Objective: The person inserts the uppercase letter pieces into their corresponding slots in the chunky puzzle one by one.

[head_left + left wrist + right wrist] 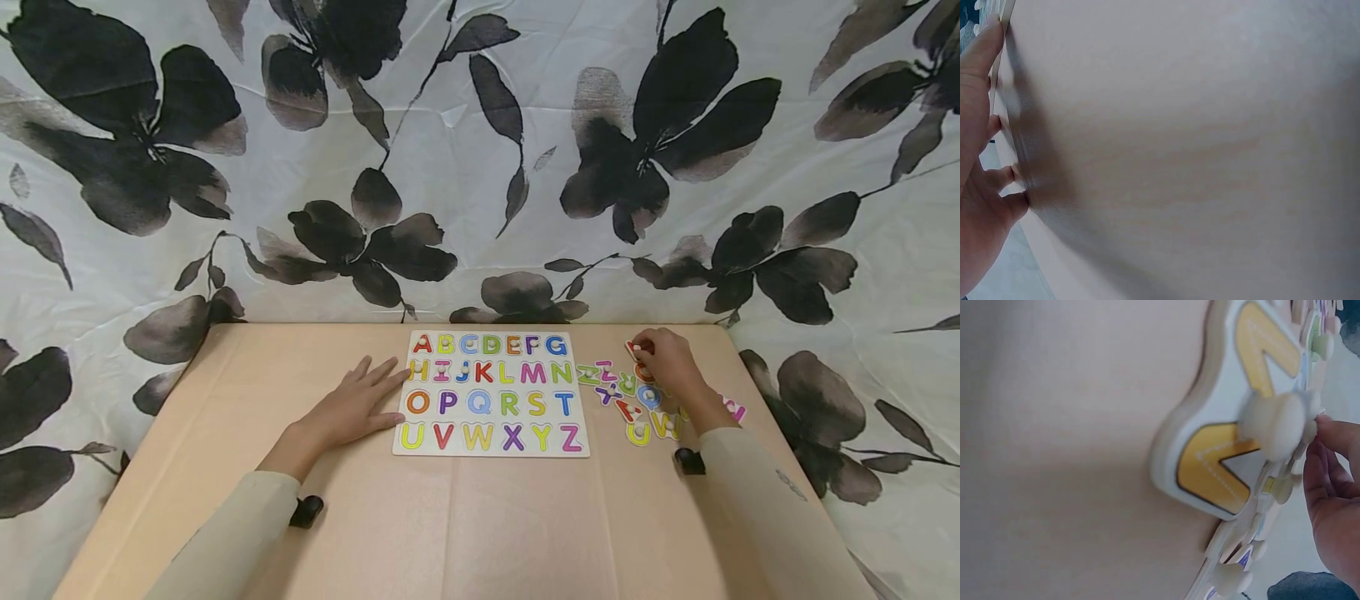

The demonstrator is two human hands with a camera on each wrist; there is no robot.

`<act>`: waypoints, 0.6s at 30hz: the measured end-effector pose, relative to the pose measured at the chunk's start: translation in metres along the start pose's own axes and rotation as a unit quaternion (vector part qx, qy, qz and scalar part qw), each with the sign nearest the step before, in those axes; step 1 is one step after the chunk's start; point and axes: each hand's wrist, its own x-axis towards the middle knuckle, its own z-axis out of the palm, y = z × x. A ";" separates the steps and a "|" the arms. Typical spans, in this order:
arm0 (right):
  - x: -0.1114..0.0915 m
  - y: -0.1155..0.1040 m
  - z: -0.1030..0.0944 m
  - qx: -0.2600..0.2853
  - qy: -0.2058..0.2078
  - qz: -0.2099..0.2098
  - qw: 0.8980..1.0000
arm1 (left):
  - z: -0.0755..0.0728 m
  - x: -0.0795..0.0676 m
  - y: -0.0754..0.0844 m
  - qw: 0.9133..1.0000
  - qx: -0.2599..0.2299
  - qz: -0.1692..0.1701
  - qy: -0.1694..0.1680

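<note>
A white alphabet puzzle board point(491, 447) with colourful letters from A to Z lies flat on the table. My left hand point(352, 406) rests at its left edge, fingers spread and fairly straight, fingertips on the rim. In the left wrist view the thumb point(984, 50) lies along the board's edge. To the right of the board, my right hand point(667, 360) pinches a letter piece by its knob between thumb and fingertips; a bit of red shows under them in the head view. Nearest the right wrist camera is a yellow-orange W piece point(1210, 453) with a round pale knob.
Loose letter pieces are heaped right of the board, among them a yellow U point(637, 434), a blue Q point(648, 397), a purple X point(607, 394) and a green N point(588, 375). A pink piece point(735, 408) lies beyond the right forearm. Flowered cloth point(480, 167) hangs behind the table point(480, 525).
</note>
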 end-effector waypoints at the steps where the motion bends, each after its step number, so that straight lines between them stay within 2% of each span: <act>1: 0.000 -0.001 0.000 0.000 0.003 -0.004 1.000 | 0.000 0.000 0.000 1.000 0.000 -0.002 -0.002; 5: -0.002 -0.007 0.001 0.006 0.017 -0.025 1.000 | -0.001 0.001 0.000 1.000 -0.001 -0.007 -0.013; 10: -0.009 -0.025 0.002 0.022 0.028 -0.047 0.998 | -0.001 0.001 -0.001 1.000 -0.003 -0.009 -0.015; 18: -0.019 -0.066 0.012 0.038 0.021 -0.042 0.998 | 0.000 0.000 -0.002 1.000 0.003 -0.004 -0.016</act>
